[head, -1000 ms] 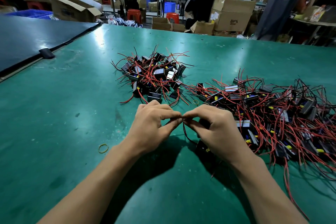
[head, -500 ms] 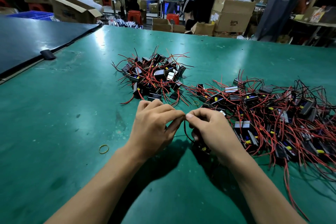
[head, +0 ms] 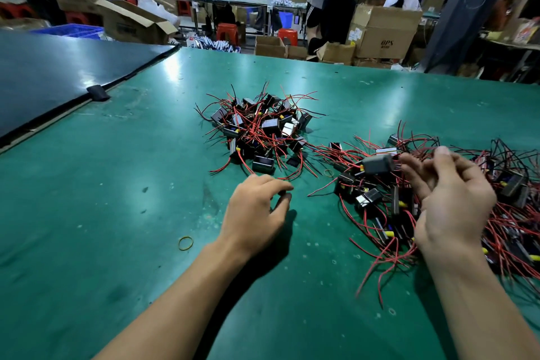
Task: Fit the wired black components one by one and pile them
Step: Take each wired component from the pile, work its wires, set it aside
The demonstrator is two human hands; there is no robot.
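Head view. The green table [head: 87, 213] carries two groups of wired black components, each trailing red and black leads.

The compact pile [head: 260, 134] sits at centre, well up the table from the person. The loose heap [head: 377, 202] spreads from right of centre to the right edge, with its leads tangled and some yellow tips showing.

The left hand [head: 257, 210] hovers palm down just below the compact pile. Its fingers are loosely curled toward the table and the thumb is tucked near the fingertips. Nothing is visibly held.

The right hand [head: 450, 202] is raised over the loose heap with the palm turned to the left. The thumb is up, the fingers are loosely bent and apart, and nothing is closed within them.

One blurred component [head: 378, 164] sits just beside the right fingertips, above the near end of the heap. Motion blur prevents telling whether a finger touches it or its lead.

A yellow rubber band [head: 185, 243] lies on the table left of the left forearm, and a second band [head: 328, 173] lies between the two groups.

A dark mat [head: 43, 76] covers the far left of the table. Beyond the table stand cardboard boxes [head: 382, 32] and red stools [head: 227, 33], with several people at further benches.
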